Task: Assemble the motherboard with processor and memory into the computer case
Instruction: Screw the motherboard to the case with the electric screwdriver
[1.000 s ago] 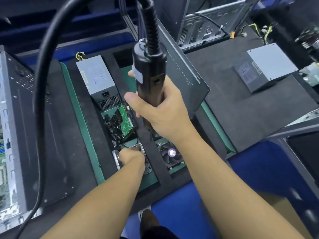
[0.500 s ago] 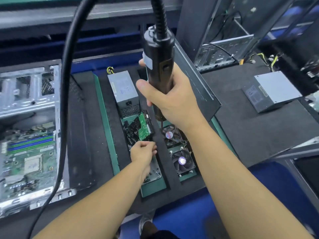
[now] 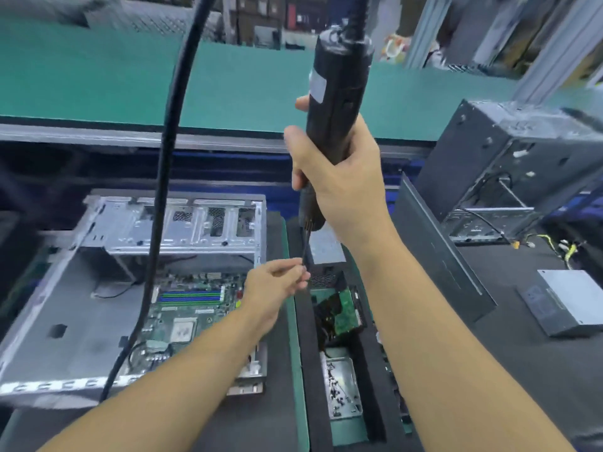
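The right hand [image 3: 339,177] grips a tall black cylindrical electric screwdriver [image 3: 339,93], upright, long axis 12 to 6. The left hand [image 3: 274,285] pinches at its thin dark bit [image 3: 306,249]; I cannot tell whether it holds a screw. The green motherboard [image 3: 189,318] lies flat in the open grey steel case [image 3: 81,305], at 7 o'clock from both hands and nearer the left.

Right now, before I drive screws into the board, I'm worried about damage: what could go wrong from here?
1. The left hand pinches the tip of the thin dark bit of the black electric screwdriver gripped by the right hand; if the driver spins now, the fingertips may get nipped.
2. The thick black cable hangs across the open grey metal case and could drag over the green motherboard as the tool moves over.
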A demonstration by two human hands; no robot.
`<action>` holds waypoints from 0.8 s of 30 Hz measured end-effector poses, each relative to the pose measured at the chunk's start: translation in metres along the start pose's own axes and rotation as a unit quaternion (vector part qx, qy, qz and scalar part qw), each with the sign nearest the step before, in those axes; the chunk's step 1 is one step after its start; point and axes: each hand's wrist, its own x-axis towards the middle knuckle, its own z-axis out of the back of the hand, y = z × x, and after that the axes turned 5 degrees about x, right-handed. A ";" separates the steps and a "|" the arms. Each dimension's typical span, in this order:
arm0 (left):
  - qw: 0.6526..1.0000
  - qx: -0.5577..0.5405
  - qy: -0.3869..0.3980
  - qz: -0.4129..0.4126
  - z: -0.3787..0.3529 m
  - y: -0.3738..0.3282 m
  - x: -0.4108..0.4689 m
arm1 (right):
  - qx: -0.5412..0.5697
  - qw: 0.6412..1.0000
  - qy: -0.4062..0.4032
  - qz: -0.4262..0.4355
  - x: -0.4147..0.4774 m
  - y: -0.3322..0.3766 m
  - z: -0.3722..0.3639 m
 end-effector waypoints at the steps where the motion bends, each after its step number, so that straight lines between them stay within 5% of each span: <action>1: 1.000 0.003 0.001 -0.007 0.011 -0.007 -0.001 | 0.000 1.000 -0.001 0.003 0.002 0.001 -0.013; 24: 0.989 0.108 0.075 -0.069 0.169 -0.042 0.022 | -0.051 0.993 -0.106 -0.003 0.022 -0.022 -0.156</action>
